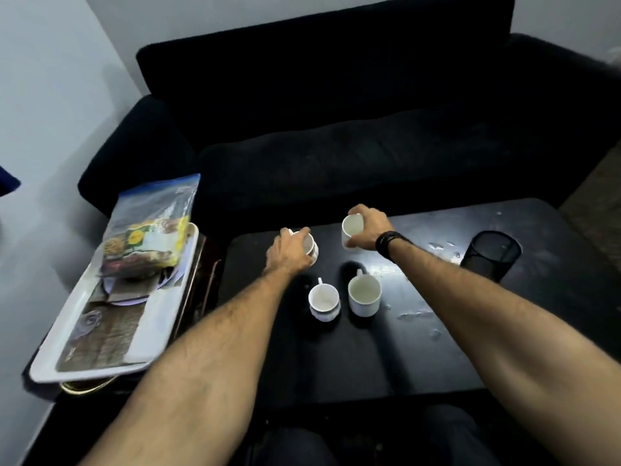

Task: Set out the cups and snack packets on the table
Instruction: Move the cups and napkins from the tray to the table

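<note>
Cups number four on the dark counter (pixel 336 358). Two white cups stand free near its middle, one (pixel 324 302) beside the other (pixel 364 295). Toward the far edge, the left hand (pixel 290 252) has its fingers closed around a tilted cup (pixel 312 247), and the right hand (pixel 369 230) grips an upright cup (pixel 349 230). Snack packets (pixel 148 237) remain bagged on a white tray (pixel 100 331) off the counter's left edge, so that part looks undone. A mesh holder (pixel 490 255) stands near the right edge.
</note>
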{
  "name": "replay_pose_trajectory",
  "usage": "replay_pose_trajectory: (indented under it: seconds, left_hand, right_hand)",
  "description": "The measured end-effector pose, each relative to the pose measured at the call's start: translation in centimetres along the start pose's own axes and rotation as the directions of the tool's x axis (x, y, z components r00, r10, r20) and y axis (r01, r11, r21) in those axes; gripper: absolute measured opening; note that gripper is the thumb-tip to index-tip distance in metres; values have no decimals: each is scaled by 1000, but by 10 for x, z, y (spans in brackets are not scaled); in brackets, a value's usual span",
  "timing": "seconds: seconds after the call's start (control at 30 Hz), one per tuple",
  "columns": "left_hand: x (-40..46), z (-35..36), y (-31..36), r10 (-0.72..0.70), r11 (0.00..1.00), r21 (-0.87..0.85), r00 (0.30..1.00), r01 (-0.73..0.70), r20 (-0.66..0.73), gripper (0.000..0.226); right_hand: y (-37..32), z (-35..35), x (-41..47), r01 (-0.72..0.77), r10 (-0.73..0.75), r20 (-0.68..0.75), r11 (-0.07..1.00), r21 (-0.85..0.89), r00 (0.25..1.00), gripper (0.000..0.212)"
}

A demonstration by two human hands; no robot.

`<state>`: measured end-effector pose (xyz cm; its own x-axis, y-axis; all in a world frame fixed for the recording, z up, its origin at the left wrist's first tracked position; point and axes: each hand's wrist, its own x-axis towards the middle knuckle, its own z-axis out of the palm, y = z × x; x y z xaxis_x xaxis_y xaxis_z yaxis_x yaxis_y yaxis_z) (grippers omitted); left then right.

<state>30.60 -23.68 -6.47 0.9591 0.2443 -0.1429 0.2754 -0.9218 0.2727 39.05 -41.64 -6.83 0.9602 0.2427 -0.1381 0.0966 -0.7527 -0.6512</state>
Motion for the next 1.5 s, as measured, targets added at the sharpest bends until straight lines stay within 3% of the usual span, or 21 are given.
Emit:
replay_pose_trajectory:
  seconds: [0.3,0.77,0.9,1.0,1.17,1.5]
  left_hand:
    - [22,54,9,23,999,32,996,-26,87,49]
    - [27,57,11,88,996,-32,980,-84,176,66]
    - [24,53,11,74,997,-18,980,-72,185,85]
    - [18,45,9,41,999,-15,990,-39,135,102]
    - [4,20,-6,14,1000,-14,997,-13,73,89]
    - [-70,-54,-77,-123,992,-4,992,123,-6,94]
  right_hand:
    - [35,45,12,-13,12,110,1000,6,994,70]
    - [38,49,16,15,-13,163,1000,-13,986,61]
    - [35,45,13,33,-16,192,996,-87,981,79]
    - [30,37,8,46,-36,85,992,-115,996,92]
    - [11,17,-3,73,-78,-44,993,-96,996,91]
    - [-100,46,-40,226,-219,64,963,-146,974,91]
